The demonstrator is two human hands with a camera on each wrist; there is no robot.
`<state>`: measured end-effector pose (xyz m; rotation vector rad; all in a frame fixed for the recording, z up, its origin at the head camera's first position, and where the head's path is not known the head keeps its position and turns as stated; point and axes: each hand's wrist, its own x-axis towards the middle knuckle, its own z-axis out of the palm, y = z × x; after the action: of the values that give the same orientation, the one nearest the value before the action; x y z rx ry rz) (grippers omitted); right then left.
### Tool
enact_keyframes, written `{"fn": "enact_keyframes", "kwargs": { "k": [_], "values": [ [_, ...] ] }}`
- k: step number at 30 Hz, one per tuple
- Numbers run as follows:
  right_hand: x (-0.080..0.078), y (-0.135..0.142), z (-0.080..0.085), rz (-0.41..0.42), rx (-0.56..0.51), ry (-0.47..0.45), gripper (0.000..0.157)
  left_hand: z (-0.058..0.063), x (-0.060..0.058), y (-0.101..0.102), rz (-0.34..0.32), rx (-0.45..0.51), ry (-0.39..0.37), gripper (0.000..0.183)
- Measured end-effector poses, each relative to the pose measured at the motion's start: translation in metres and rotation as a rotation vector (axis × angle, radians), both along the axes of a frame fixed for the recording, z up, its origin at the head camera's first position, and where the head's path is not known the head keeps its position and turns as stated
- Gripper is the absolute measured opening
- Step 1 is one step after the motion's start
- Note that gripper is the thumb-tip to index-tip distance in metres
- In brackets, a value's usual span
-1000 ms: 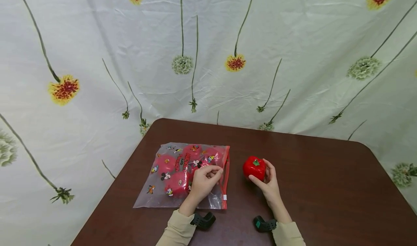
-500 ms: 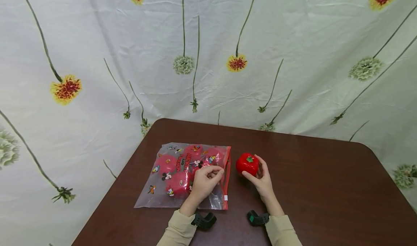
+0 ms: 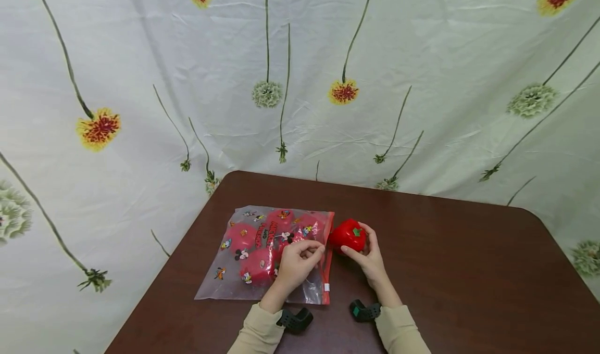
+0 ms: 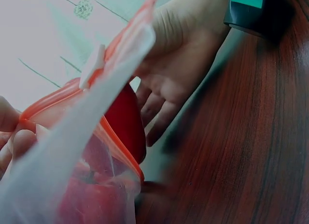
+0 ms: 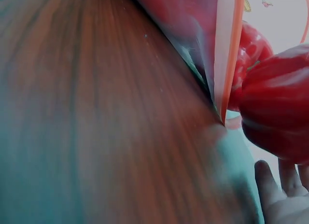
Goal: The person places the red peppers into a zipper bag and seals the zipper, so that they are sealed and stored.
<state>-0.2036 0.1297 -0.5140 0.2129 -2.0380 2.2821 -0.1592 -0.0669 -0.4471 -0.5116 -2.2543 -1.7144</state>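
Observation:
A red bell pepper (image 3: 347,234) with a small green stem is gripped between the thumb and fingers of my right hand (image 3: 373,263). It sits right at the orange mouth of a clear zip bag (image 3: 213,286), printed with cartoon figures, which lies on the table. My left hand (image 3: 296,265) pinches the upper lip of that mouth, holding it raised. Several red, rounded things show inside through the plastic. In the right wrist view, the held pepper (image 5: 282,103) overlaps another red pepper (image 5: 251,48) in the opening. A white slider (image 4: 92,67) is on the zip.
The dark brown wooden table (image 3: 469,270) extends to the right of both hands. Behind it hangs a pale cloth (image 3: 309,47) printed with flowers. Each wrist wears a black band, the left band (image 3: 295,320) close to the bag's near side.
My right hand has carried the bell pepper leftward, from a short way off to the bag's mouth, the pepper tilting as it moved. My left hand keeps its pinch on the lip.

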Motion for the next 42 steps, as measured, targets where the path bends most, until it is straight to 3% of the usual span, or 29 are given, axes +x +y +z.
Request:
{"fn": "enact_keyframes", "kwargs": {
  "k": [19, 29, 36, 42],
  "values": [
    [-0.003, -0.004, -0.003, -0.005, -0.046, -0.011, 0.067, 0.0, -0.001, -0.001, -0.031, 0.013, -0.008, 0.008],
    [-0.001, -0.007, 0.0, 0.016, 0.091, 0.008, 0.068, 0.001, 0.0, -0.001, -0.062, 0.001, -0.006, 0.007],
    [0.012, -0.016, 0.028, 0.021, 0.223, 0.036, 0.064, -0.001, -0.001, -0.001, -0.087, 0.006, 0.021, 0.006],
    [0.013, -0.022, 0.031, 0.015, 0.309, 0.052, 0.063, -0.001, -0.001, 0.0, -0.098, 0.018, 0.037, 0.006]
  ]
}}
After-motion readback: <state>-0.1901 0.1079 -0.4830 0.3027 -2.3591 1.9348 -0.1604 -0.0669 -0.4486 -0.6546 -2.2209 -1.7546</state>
